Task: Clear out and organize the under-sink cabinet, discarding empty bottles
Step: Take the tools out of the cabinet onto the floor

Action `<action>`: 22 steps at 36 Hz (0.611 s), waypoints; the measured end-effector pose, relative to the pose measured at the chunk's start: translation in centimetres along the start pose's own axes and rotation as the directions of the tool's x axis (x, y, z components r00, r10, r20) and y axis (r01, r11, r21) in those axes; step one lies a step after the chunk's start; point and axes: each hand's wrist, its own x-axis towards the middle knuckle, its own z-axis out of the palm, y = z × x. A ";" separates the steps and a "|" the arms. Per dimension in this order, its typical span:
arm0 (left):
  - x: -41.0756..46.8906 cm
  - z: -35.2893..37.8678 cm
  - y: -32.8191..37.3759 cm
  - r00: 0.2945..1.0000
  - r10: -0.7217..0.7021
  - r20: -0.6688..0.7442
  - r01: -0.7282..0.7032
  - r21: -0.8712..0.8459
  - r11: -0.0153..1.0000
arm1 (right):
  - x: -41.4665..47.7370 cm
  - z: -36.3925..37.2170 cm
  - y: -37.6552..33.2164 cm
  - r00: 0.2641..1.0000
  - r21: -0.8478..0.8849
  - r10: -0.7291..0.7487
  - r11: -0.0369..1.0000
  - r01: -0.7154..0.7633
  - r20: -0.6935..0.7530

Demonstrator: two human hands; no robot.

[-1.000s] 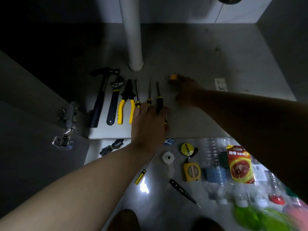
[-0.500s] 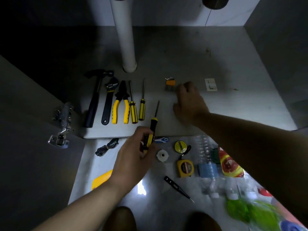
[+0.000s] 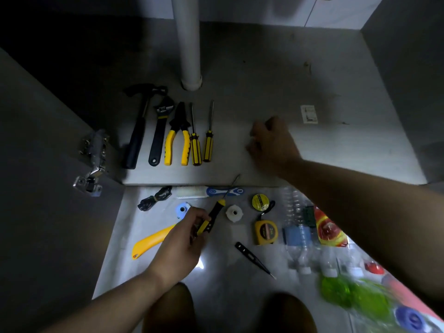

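My left hand (image 3: 182, 243) is shut on a yellow-and-black screwdriver (image 3: 216, 210), held over the pale floor in front of the cabinet with its shaft pointing at the cabinet edge. My right hand (image 3: 274, 143) rests on the cabinet floor (image 3: 240, 169) with its fingers curled closed; the small orange item is out of sight under it. A hammer (image 3: 138, 131), a wrench (image 3: 159, 131), pliers (image 3: 177, 140) and two screwdrivers (image 3: 195, 147) lie in a row at the cabinet's left. Clear plastic bottles (image 3: 298, 227) lie on the floor to the right.
A white drain pipe (image 3: 187, 44) stands at the cabinet's back. A door hinge (image 3: 93, 162) sticks out at the left. On the floor lie a tape measure (image 3: 266, 231), a tape roll (image 3: 260, 201), a white fitting (image 3: 234, 212), a tester pen (image 3: 252, 255), a yellow scraper (image 3: 151, 241) and green bottles (image 3: 348, 294).
My left hand took one screwdriver from the row and drew it back out over the floor. My right hand pulled back from the small orange item, which no longer shows.
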 end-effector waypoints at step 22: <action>-3.6 -2.9 -7.5 0.996 -0.066 -0.057 0.078 0.224 0.971 | -15.0 5.4 -4.9 0.556 0.259 0.125 0.786 -0.561 0.822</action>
